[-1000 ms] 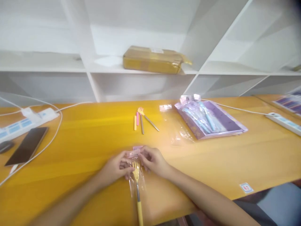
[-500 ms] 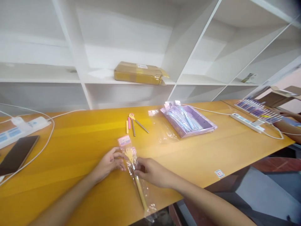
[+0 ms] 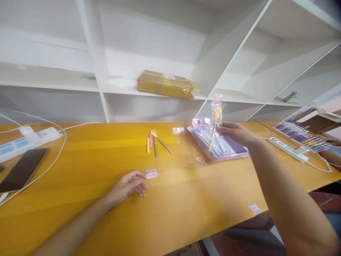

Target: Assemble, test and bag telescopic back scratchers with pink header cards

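Observation:
A yellow back scratcher [image 3: 217, 113] in a clear plastic sleeve with a pink header is pinched in my right hand [image 3: 230, 131]. It is tilted, head up, above a purple box [image 3: 237, 147] with several blue-looking wrapped items [image 3: 213, 140] in it. My left hand [image 3: 133, 185] rests on the table, holding nothing, its fingers loosely bent and apart. Just beyond its fingertips lies a small pink card [image 3: 151, 174]. Farther back are two unwrapped scratchers with metal rods [image 3: 164, 144] and two loose grips, one yellow [image 3: 148, 145] and one pink [image 3: 150, 140].
Clear plastic wrappers [image 3: 195, 156] lie left of the box. A phone [image 3: 22, 169], a power strip [image 3: 32, 140] and white cables occupy the left. On the right are another power strip [image 3: 289, 149], a rack of pens [image 3: 301, 135] and another person's arm [image 3: 330, 156]. A cardboard box [image 3: 165, 85] sits on the shelf.
My right hand has carried the wrapped back scratcher up and right, from in front of me to over the purple box. My left hand has stayed put; the pink card now lies uncovered beside it.

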{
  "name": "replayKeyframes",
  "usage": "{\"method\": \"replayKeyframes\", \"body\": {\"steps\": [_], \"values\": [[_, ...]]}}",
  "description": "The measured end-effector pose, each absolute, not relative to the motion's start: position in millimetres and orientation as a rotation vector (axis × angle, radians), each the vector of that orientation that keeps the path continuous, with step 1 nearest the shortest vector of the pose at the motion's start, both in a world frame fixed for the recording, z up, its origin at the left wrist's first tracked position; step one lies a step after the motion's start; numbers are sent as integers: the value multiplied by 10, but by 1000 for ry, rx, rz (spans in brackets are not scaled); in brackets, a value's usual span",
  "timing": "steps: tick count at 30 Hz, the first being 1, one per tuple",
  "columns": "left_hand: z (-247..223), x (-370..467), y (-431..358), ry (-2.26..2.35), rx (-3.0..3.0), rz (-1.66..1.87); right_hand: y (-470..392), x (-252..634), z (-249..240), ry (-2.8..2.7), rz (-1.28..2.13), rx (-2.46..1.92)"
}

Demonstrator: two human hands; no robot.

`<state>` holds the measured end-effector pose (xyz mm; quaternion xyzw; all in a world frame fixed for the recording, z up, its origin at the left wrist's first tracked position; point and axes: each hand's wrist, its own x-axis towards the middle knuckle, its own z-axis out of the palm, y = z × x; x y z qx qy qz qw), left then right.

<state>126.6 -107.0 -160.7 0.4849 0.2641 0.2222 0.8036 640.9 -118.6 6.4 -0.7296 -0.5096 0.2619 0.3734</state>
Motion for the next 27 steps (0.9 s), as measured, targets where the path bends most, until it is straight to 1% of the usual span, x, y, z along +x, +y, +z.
{"method": "replayKeyframes", "body": {"steps": [3, 7, 10, 14, 19, 23, 27], "values": [[-1625, 1254, -1069, 549, 1036, 476, -1031, 6723, 163, -1225, 592, -2012], [-1646, 1252, -1069, 552, 1019, 471, -899, 6797, 101, -1061, 203, -2206], [-1660, 1264, -1069, 555, 1010, 455, -844, 6651, -70, -1082, -5, -2182], [-1662, 1273, -1067, 554, 1002, 453, -801, 6190, -338, -1316, 24, -2059], [-1653, 1262, -1069, 550, 1014, 460, -676, 5300, -484, -1709, 217, -1919], [-1658, 1255, -1078, 555, 1032, 454, -421, 4573, -590, -1919, 330, -1996], [-1681, 1256, -1080, 555, 1027, 463, -115, 4198, -814, -1861, 220, -2160]]}}
